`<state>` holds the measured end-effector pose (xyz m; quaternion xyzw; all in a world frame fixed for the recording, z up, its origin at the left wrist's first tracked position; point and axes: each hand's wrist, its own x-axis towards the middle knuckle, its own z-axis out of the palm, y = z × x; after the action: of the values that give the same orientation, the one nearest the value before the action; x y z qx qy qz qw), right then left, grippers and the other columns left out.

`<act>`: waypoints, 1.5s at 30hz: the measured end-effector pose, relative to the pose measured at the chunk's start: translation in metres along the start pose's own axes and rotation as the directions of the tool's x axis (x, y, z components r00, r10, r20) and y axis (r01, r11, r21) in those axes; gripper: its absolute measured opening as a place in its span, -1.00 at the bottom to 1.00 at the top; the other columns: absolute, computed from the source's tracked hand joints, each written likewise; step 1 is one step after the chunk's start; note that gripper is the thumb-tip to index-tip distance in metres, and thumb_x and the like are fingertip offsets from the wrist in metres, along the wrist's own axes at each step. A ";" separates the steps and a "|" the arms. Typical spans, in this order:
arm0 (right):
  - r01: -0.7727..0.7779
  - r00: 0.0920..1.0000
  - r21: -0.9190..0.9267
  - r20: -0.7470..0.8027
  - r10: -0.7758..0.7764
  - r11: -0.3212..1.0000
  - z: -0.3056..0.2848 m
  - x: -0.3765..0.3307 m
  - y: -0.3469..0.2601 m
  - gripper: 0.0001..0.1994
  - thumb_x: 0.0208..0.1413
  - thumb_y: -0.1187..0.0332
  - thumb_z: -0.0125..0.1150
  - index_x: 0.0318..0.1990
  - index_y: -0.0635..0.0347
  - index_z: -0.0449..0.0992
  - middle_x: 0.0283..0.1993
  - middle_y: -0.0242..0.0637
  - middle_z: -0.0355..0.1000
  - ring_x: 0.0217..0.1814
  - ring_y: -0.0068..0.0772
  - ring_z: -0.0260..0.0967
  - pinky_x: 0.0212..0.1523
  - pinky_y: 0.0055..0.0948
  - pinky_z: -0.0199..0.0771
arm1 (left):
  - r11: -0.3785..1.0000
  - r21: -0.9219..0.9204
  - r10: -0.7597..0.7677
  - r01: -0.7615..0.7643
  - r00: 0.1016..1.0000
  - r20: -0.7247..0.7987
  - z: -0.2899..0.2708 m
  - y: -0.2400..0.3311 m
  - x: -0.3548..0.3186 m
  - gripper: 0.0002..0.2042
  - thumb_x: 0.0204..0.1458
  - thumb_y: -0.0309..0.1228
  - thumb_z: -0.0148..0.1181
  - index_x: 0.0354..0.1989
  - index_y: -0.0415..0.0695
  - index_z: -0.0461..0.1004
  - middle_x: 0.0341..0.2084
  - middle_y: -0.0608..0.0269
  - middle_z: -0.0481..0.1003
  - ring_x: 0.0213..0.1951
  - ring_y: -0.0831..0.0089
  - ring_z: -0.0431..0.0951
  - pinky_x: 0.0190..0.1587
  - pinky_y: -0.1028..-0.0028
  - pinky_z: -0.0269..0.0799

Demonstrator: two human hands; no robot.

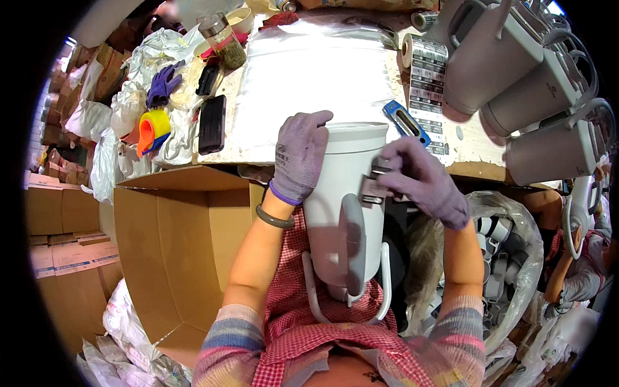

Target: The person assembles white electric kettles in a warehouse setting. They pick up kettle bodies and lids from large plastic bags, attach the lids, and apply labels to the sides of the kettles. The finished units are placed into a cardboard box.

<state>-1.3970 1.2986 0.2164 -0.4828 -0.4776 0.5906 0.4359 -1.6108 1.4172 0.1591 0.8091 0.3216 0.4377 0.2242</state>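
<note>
We log 1 grey tumbler (331, 209) at the table's (478, 147) near edge, between left hand (300, 158) and right hand (422, 180), long axis running toward the apron (284, 258). Left, nearer, lies along its upper left wall, grip unclear; right, turned inward, pinches a dark label (373, 191) by the right wall.

On a pale worktable (474, 152), from left: 1 black phone (212, 124), glossy white sheeting (313, 77), 1 blue tool (418, 133), 1 label roll (427, 77) and gray handled tumblers (490, 61).
</note>
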 end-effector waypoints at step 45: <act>0.097 0.994 -0.400 -0.012 -0.110 0.911 -0.027 0.070 0.025 -0.62 0.19 0.17 0.06 0.04 0.18 0.57 -0.07 -0.19 0.55 -0.11 -0.43 0.49 -0.04 -0.45 0.48 | 0.867 -0.459 0.092 0.197 0.840 0.535 -0.065 -0.017 0.009 -0.01 -0.17 -0.43 0.44 0.46 -0.15 -0.06 0.34 0.08 0.13 0.29 0.27 0.25 0.34 0.22 0.16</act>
<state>-1.3823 1.3670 0.1786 -0.5454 -0.6052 0.4488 0.3672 -1.6681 1.4413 0.1866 0.8043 0.1446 0.2531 0.5178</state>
